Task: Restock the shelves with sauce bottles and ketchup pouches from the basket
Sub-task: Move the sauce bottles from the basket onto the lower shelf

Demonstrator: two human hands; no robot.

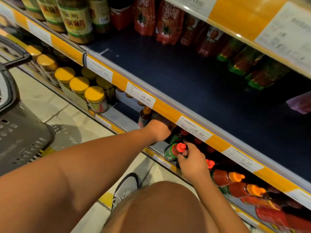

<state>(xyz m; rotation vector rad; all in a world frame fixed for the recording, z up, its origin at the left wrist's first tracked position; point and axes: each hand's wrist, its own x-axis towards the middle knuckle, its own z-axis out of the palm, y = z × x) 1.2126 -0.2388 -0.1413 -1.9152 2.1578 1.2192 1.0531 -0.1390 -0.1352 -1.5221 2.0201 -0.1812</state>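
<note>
My left hand [159, 130] reaches under the middle shelf's edge into the lower shelf, right beside a dark sauce bottle [144, 117] with an orange cap; its fingers are hidden, so its grip is unclear. My right hand [193, 161] is closed around the neck of a red-capped sauce bottle [175, 151] with a green label, at the front of the lower shelf. More red sauce bottles [235, 180] with orange caps lie to the right. Red ketchup pouches [166, 22] stand at the back of the middle shelf. The grey basket [18, 132] sits on the floor at left.
The middle shelf [193, 78] has a wide dark bare surface. Yellow-lidded jars [79, 84] fill the lower shelf's left part. Tall jars [75, 19] stand top left. Price tags [193, 128] line the yellow shelf edge. My knee and a grey shoe [126, 187] are below.
</note>
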